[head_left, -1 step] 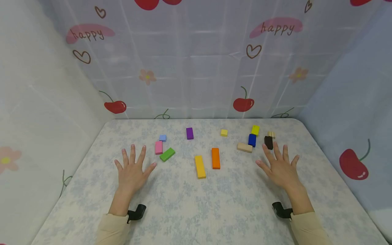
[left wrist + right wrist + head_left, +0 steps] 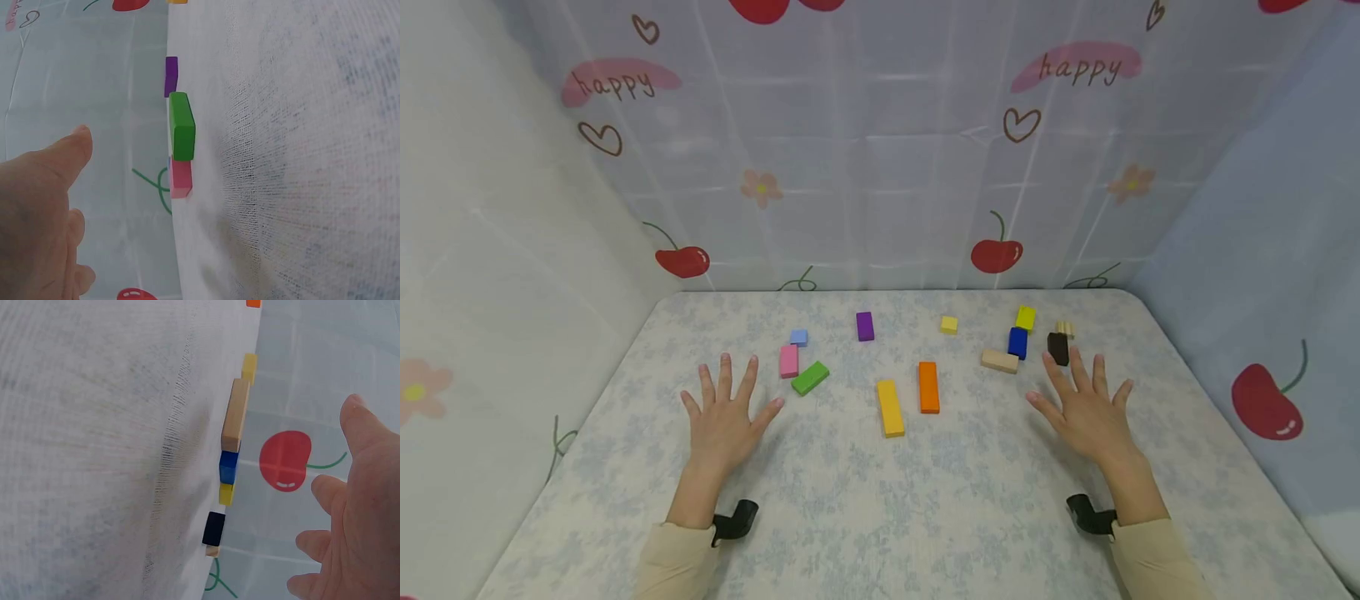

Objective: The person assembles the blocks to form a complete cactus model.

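My left hand is held above the table with its fingers spread, nothing in it. Closest to its thumb is a green block, beside a pink block and a small light blue block. The right hand, also spread and holding nothing, is over the other side. Its index fingertip overlaps the near end of a dark block in the head view. Left of that lie a beige block, a dark blue block and a bright yellow block.
Mid-table lie an amber block and an orange block. Farther back are a purple block and a pale yellow block. Small cream pieces sit behind the dark block. A printed curtain hangs behind the table.
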Action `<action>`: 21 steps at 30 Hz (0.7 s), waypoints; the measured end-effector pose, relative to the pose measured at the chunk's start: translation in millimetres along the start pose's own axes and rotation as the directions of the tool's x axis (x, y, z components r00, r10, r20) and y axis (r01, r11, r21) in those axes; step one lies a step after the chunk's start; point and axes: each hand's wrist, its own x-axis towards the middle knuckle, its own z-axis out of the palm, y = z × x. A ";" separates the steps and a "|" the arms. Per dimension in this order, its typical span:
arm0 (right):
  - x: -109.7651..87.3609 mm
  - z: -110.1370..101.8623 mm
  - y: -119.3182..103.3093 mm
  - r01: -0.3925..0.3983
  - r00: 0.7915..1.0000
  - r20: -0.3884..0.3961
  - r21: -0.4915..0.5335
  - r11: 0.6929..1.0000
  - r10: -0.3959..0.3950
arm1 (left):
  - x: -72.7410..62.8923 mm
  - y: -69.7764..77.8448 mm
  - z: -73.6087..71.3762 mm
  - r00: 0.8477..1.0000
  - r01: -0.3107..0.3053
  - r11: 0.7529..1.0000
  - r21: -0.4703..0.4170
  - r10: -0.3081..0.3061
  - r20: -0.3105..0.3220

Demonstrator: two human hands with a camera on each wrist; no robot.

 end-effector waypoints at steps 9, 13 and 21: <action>0.8 1.8 2.2 -0.003 0.999 -0.038 0.002 1.000 0.003 | 0.0 0.1 -0.8 1.000 -0.010 1.000 0.018 0.010 -0.014; 1.0 2.1 3.9 0.020 0.993 -0.116 0.033 0.999 -0.016 | 1.0 -0.4 -1.0 0.997 -0.046 0.999 -0.005 0.046 -0.064; 5.5 2.7 -1.2 0.117 0.969 -0.240 0.258 0.959 -0.053 | 7.3 7.4 5.0 0.970 -0.188 0.941 -0.283 0.131 -0.207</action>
